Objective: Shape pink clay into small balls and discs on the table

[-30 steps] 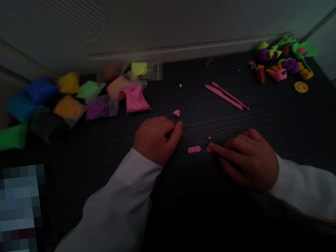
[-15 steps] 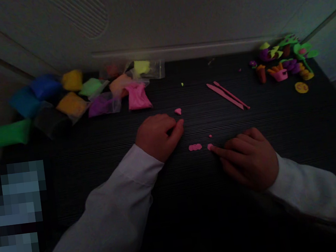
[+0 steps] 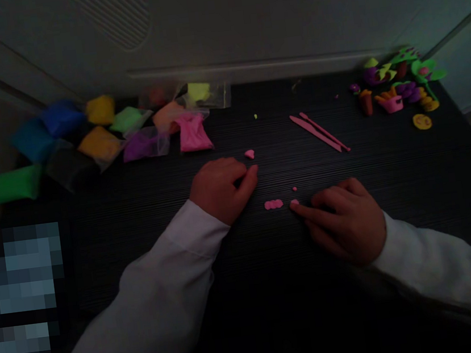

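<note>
My left hand (image 3: 225,189) rests on the dark tabletop, its fingers curled under and closed; their inner side is hidden from above. Just beyond it lies a small lump of pink modelling clay (image 3: 250,154). Between my hands is a short row of flattened, overlapping pink clay discs (image 3: 274,204). With its index finger stretched out, my right hand (image 3: 344,220) touches the near edge of a separate pink clay disc (image 3: 294,202); its other fingers are bent and it grips nothing. A tiny pink clay ball (image 3: 294,189) sits just behind that disc.
Several bags of coloured clay, including a pink one (image 3: 193,133) and a green one (image 3: 10,186), lie at the back left. A pink clay knife (image 3: 315,133) and a thin pink tool (image 3: 324,131) lie beyond my right hand. Finished clay figures (image 3: 390,102) stand at the back right.
My right index finger has slid slightly left and toward me over the single disc, showing more of its far side. My left hand keeps its place.
</note>
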`<state>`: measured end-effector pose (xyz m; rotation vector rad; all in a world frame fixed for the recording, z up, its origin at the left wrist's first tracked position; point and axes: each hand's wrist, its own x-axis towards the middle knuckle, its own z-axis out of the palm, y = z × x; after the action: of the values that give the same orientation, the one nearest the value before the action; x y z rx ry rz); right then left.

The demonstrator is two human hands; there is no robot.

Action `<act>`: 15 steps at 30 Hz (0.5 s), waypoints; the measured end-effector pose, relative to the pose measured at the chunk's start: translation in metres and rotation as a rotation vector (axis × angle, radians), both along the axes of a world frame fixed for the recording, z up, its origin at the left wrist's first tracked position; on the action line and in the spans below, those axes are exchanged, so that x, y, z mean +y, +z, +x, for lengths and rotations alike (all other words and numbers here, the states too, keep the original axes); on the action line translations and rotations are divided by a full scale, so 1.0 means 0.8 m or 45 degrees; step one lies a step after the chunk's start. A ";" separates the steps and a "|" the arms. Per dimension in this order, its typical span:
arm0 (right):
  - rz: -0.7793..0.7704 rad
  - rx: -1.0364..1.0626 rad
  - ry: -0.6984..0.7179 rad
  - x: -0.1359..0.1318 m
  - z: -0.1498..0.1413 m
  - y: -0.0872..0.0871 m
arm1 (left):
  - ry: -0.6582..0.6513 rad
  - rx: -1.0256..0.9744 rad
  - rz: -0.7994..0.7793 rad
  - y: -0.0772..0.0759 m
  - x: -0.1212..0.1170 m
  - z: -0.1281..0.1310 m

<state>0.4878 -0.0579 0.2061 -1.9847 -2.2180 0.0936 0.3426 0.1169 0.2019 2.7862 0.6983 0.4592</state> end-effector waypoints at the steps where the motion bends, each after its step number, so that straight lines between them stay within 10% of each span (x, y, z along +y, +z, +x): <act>1: 0.004 0.024 -0.010 0.000 0.000 0.000 | -0.003 0.006 0.001 0.000 0.000 0.000; 15: 0.383 -0.068 -0.669 0.056 0.085 -0.016 | -0.031 -0.020 0.060 -0.008 0.003 -0.002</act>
<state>0.5557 -0.0131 0.1929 -2.3208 -1.5480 -0.3382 0.3410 0.1190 0.1956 2.8285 0.6582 0.4993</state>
